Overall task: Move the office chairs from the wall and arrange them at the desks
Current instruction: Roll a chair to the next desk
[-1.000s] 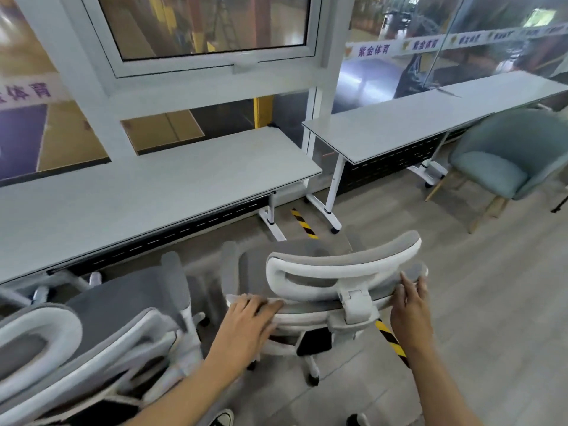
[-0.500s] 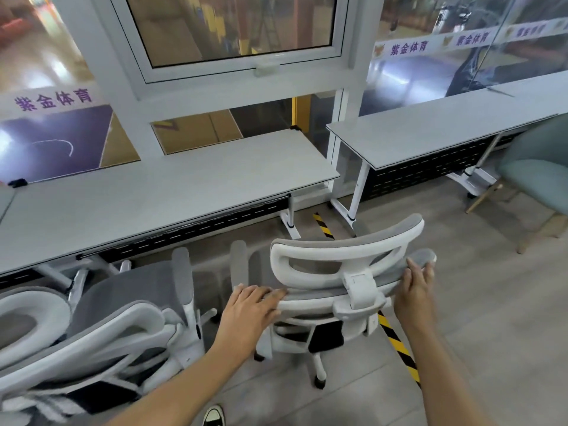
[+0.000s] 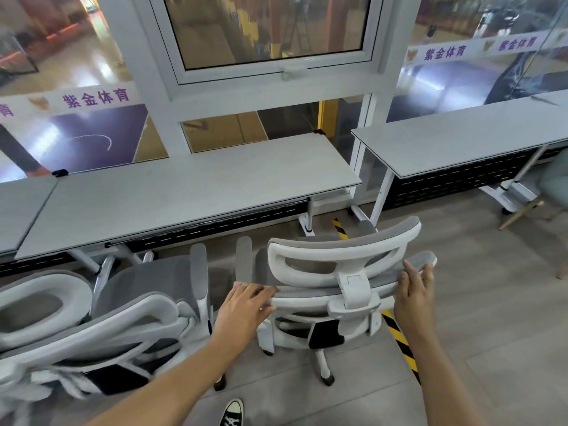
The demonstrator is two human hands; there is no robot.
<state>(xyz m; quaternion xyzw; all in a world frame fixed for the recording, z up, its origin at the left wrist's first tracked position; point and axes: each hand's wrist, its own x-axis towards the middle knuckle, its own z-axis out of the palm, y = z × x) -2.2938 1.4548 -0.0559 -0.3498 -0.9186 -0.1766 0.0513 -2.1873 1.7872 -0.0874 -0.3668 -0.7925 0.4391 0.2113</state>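
At the pale grey worktop (image 3: 190, 192), your left grip (image 3: 246, 305) and right grip (image 3: 415, 290) clasp the white-framed grey mesh office chair (image 3: 353, 287).

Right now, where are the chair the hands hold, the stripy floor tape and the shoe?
chair (image 3: 353, 239), head view, on its grey headrest pad.
stripy floor tape (image 3: 398, 336), head view, on a stripe beside the chair's base.
shoe (image 3: 232, 413), head view, on its pale toe cap.

**Both hands on the backrest**

The left hand (image 3: 246, 307) grips the left end of the office chair (image 3: 353, 285) backrest. The right hand (image 3: 413, 292) holds its right end. The chair stands before a grey table (image 3: 184, 195), with a second chair (image 3: 147, 287) just beside it on the left.
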